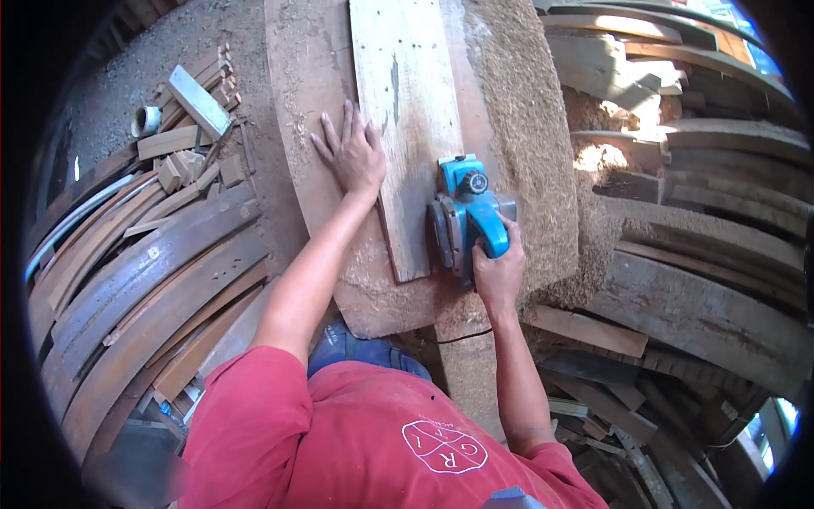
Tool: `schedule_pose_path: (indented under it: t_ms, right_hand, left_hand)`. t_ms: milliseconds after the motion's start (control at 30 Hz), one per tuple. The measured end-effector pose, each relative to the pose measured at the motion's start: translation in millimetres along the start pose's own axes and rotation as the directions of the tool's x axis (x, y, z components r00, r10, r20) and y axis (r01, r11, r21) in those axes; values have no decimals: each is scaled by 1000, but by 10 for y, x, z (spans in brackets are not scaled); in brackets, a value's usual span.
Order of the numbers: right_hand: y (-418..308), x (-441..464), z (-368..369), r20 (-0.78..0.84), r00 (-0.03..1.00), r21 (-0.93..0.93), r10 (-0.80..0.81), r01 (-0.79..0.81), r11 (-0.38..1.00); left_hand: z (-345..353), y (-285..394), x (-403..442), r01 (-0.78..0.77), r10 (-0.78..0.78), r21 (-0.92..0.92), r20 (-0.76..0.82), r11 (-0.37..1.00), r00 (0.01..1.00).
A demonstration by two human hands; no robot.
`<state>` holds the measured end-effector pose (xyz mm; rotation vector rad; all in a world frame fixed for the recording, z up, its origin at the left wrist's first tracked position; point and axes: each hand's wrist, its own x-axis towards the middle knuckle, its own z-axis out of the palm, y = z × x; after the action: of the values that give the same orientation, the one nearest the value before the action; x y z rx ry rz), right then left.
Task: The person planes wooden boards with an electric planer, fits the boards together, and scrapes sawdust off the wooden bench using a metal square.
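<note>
A blue electric planer (475, 212) rests on the right side of a long pale wooden board (407, 110), near its lower end. My right hand (500, 267) is wrapped round the planer's rear handle. With fingers spread, my left hand (352, 153) lies flat at the board's left edge, partly over the tabletop. The board lies lengthwise on a wooden worktable (373, 305). Its surface shows dark marks and small holes. The planer's underside is hidden.
Wood shavings (526, 144) cover the worktable's right side. Stacked planks (712, 297) stand at the right, and more long planks (161, 254) with short offcuts lie at the left. A dark cord (465, 338) runs below the planer. A white pipe piece (146, 121) is at upper left.
</note>
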<state>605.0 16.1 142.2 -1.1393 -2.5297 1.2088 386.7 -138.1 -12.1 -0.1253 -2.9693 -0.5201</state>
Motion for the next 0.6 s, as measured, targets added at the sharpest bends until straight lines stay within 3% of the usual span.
schedule_pose_path:
  t_ms: [300, 433, 467, 567, 600]
  right_hand:
    - [-906, 1819, 656, -55, 995, -52, -85, 82, 995]
    - [-1341, 2726, 974, -96, 954, -73, -285, 279, 958]
    - [-1421, 2995, 1102, -161, 940, -58, -302, 297, 953]
    - [-1747, 3810, 1399, -198, 911, -274, -362, 303, 913]
    - [-1964, 4001, 1480, -258, 900, -200, -350, 305, 931]
  left_hand:
    - [-157, 70, 49, 0, 5, -51, 102, 999, 995]
    - [-190, 68, 43, 14, -5, -61, 141, 998, 990]
    - [-190, 66, 51, 14, -4, -64, 149, 998, 989]
    - [-192, 69, 59, 26, -15, -71, 155, 997, 988]
    - [-199, 73, 53, 27, -15, -75, 152, 997, 988]
